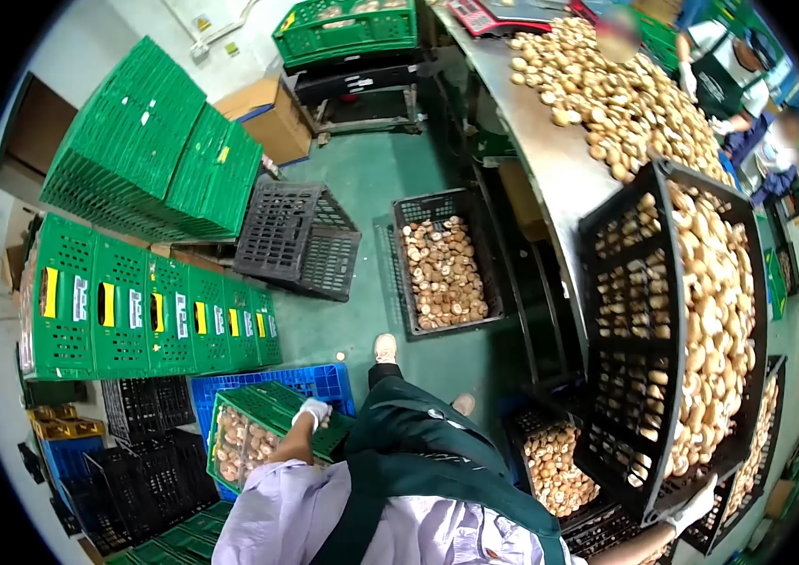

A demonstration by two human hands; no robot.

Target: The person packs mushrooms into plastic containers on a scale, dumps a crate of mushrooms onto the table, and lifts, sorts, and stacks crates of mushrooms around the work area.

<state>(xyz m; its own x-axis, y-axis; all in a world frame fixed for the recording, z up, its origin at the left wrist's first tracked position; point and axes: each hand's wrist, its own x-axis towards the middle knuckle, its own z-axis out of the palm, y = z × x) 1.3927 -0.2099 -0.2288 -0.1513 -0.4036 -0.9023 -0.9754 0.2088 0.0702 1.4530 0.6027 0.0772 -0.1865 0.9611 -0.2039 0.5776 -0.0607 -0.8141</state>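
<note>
My left hand point(313, 412), in a white glove, is closed over the rim of a green crate point(272, 395) at my left side. Mushrooms point(241, 438) show inside this crate under what looks like clear film. On the right, my other gloved hand, my right hand point(694, 509), grips the near bottom edge of a large black crate point(627, 377). That crate is full of brown-capped mushrooms point(708, 330) and stands at the edge of a metal table point(550, 160). The fingertips of my right hand are partly hidden by the crate's edge.
Loose mushrooms point(616, 94) are heaped on the table. Another black crate point(401, 268) with mushrooms sits on the green floor, near a black crate on its side point(298, 235). Green crates point(150, 151) are stacked at left. Co-workers point(724, 71) stand beyond the table.
</note>
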